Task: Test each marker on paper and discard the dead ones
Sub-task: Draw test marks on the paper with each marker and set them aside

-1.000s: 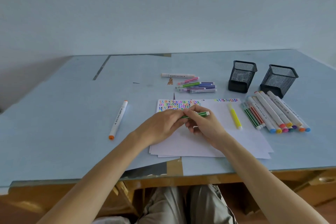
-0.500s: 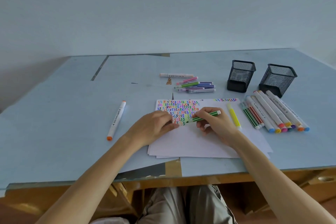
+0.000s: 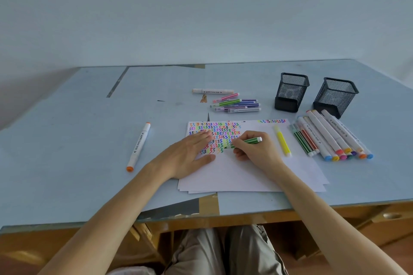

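**Green marker at the paper, in your right hand**

You have the green striped marker (image 3: pixel 245 142) pinched in the curled fingers of your right hand (image 3: pixel 257 152), its white end pointing right and its tip down at the paper (image 3: pixel 245 176), at the right end of the lowest row of coloured squiggles (image 3: pixel 214 135). Whether the tip actually touches the sheet you cannot tell; your fingers hide it.

Your left hand (image 3: pixel 190 156) lies flat on the paper, fingers straight and spread over the left part of the squiggles, thumb out along the blank area below.

The paper is a small stack of white sheets near the front edge of the blue table (image 3: pixel 67 163). Just right of your right hand, a yellow marker (image 3: pixel 282 142) lies on the sheet. Further right, off the paper, a row of markers (image 3: pixel 330 136) lies side by side, thin striped ones next to thick white ones with coloured caps.

Behind the paper sits a small cluster of thin markers (image 3: pixel 237 105) with one thick white marker (image 3: pixel 213 91) just beyond it. Two black mesh cups (image 3: pixel 312 94) stand upright at the right rear, apart from each other. Well to the left of the paper lies an orange-capped white marker (image 3: pixel 138 146), alone.
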